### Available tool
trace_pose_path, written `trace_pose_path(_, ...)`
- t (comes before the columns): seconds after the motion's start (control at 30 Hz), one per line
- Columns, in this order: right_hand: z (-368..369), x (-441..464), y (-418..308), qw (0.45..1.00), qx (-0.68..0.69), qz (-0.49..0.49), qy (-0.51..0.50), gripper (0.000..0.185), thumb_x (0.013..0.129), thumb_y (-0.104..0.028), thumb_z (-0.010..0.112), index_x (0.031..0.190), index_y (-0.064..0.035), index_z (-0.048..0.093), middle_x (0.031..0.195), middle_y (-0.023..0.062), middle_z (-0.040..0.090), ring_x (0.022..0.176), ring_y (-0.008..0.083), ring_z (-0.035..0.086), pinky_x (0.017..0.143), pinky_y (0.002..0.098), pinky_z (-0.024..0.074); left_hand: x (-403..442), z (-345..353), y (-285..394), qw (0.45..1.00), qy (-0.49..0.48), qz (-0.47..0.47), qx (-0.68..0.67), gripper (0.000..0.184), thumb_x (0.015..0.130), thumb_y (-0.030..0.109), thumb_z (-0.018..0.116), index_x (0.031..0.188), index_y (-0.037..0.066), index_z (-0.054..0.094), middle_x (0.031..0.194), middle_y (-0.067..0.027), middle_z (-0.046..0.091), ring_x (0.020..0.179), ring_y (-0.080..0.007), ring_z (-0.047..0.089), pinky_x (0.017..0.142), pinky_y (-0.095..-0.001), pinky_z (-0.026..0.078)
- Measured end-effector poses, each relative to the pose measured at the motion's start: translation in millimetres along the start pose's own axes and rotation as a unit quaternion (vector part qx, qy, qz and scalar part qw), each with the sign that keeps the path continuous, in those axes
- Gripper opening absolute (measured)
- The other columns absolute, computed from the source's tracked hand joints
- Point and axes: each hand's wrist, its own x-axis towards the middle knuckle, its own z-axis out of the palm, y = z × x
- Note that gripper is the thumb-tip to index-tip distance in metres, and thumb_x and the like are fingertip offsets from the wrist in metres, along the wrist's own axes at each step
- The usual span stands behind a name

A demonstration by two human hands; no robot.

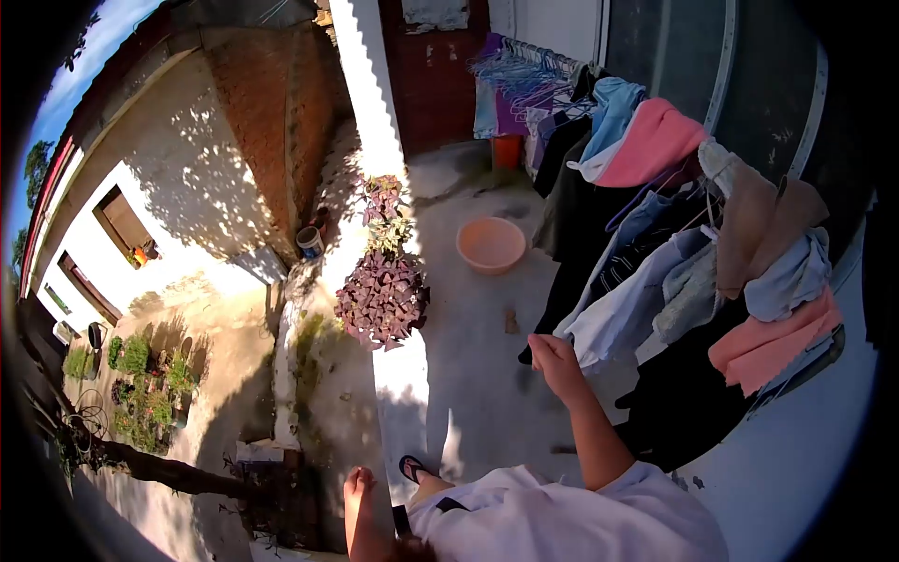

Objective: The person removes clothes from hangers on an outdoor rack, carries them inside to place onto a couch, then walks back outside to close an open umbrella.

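Note:
My right hand (554, 363) is closed in a fist at the end of a bent arm, beside the pale shirt (613, 304) on the drying rack; nothing shows in it. At the bottom, my left hand (359, 480) is raised with its fingers curled together and nothing visible in them. Around the rack hang a pink and white cloth (651, 140), a brown garment (763, 220), a salmon towel (773, 342), black clothes (688, 403) and, at its far end, a bunch of hangers (529, 75).
A pink basin (492, 245) stands on the concrete floor left of the rack. A purple-leaved plant (382, 295) grows along the sunlit ledge (401, 398). Behind the rack are glass panels (773, 75); a red door (433, 98) is at the back. Potted plants (145, 384) stand in the yard.

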Motion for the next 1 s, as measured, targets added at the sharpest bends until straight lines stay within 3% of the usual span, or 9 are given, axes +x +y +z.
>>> trace_pose_path(0.23,8.8,104.9,0.0,0.991,0.000,-0.023,0.132,0.042,0.098,-0.024,0.042,0.060,-0.0074,0.034,0.054,-0.0015,0.032,0.052,0.0087,0.032,0.055,0.0260,0.0336,207.2,-11.7,33.1,0.999,-0.035,-0.021,0.023,0.016,0.080,0.006,0.045,0.088,0.006,0.059,0.074,0.0027,0.045,0.069,-0.0070,0.045,0.069,-0.0253,0.045)
trace_pose_path(0.33,1.9,125.4,12.1,0.973,-0.009,0.020,0.228,0.041,0.097,-0.025,0.043,0.061,-0.0080,0.037,0.053,-0.0018,0.033,0.051,0.0095,0.033,0.055,0.0256,0.0344,309.6,13.4,75.9,0.989,-0.142,-0.006,0.029,0.017,0.079,0.004,0.045,0.090,0.007,0.058,0.074,0.0030,0.044,0.068,-0.0071,0.043,0.069,-0.0243,0.042)
trace_pose_path(0.47,-6.8,142.5,21.7,0.945,-0.008,0.069,0.321,0.037,0.096,-0.024,0.045,0.063,-0.0088,0.039,0.055,-0.0023,0.035,0.052,0.0084,0.033,0.055,0.0261,0.0351,421.2,81.3,128.7,0.945,-0.296,0.093,0.101,0.019,0.081,0.001,0.044,0.095,0.006,0.056,0.074,0.0029,0.044,0.069,-0.0068,0.043,0.068,-0.0233,0.041)
trace_pose_path(0.53,-8.0,148.2,17.3,0.927,-0.007,0.122,0.354,0.037,0.096,-0.024,0.045,0.063,-0.0088,0.040,0.055,-0.0025,0.036,0.053,0.0074,0.034,0.056,0.0256,0.0361,444.1,131.5,165.2,0.938,-0.324,0.084,0.096,0.011,0.092,0.013,0.047,0.089,0.005,0.055,0.073,0.0026,0.047,0.070,-0.0078,0.045,0.062,-0.0249,0.038)
trace_pose_path(0.6,-6.7,160.5,18.9,0.919,-0.017,0.121,0.375,0.035,0.096,-0.024,0.045,0.065,-0.0083,0.042,0.055,-0.0026,0.036,0.053,0.0070,0.035,0.056,0.0254,0.0364,479.5,166.8,171.7,0.897,-0.391,0.128,0.161,0.023,0.094,0.020,0.048,0.081,0.002,0.053,0.069,0.0015,0.047,0.068,-0.0085,0.043,0.060,-0.0257,0.037)
trace_pose_path(0.73,-14.9,204.0,31.4,0.915,0.008,0.131,0.381,0.030,0.096,-0.024,0.046,0.071,-0.0065,0.048,0.057,-0.0031,0.037,0.053,0.0063,0.035,0.056,0.0245,0.0368,503.3,255.4,194.7,0.859,-0.463,0.135,0.171,0.024,0.093,0.020,0.050,0.081,0.000,0.051,0.066,0.0015,0.043,0.067,-0.0078,0.041,0.060,-0.0255,0.037)
trace_pose_path(0.8,-24.0,238.9,36.4,0.927,0.029,0.101,0.360,0.023,0.095,-0.021,0.048,0.079,-0.0042,0.051,0.059,-0.0031,0.040,0.054,0.0054,0.037,0.056,0.0227,0.0375,512.3,299.2,204.9,0.854,-0.483,0.089,0.173,0.020,0.092,0.020,0.052,0.085,0.001,0.054,0.069,0.0010,0.046,0.068,-0.0078,0.042,0.062,-0.0246,0.037)
trace_pose_path(0.93,-43.9,327.4,19.8,0.937,-0.020,0.002,0.348,0.014,0.094,-0.016,0.051,0.090,-0.0038,0.056,0.067,-0.0039,0.047,0.060,0.0019,0.041,0.056,0.0198,0.0378,542.0,389.7,238.2,0.804,-0.555,0.128,0.170,0.021,0.092,0.020,0.050,0.090,0.000,0.056,0.074,-0.0013,0.052,0.074,-0.0104,0.048,0.068,-0.0259,0.041)
trace_pose_path(1.0,-56.5,374.1,-6.0,0.922,-0.112,-0.069,0.365,0.010,0.090,-0.010,0.054,0.094,-0.0016,0.056,0.078,0.0026,0.053,0.068,0.0083,0.049,0.060,0.0217,0.0413,556.0,432.4,263.7,0.780,-0.574,0.143,0.204,0.022,0.092,0.021,0.049,0.091,0.000,0.056,0.075,-0.0019,0.053,0.075,-0.0111,0.049,0.069,-0.0265,0.041)
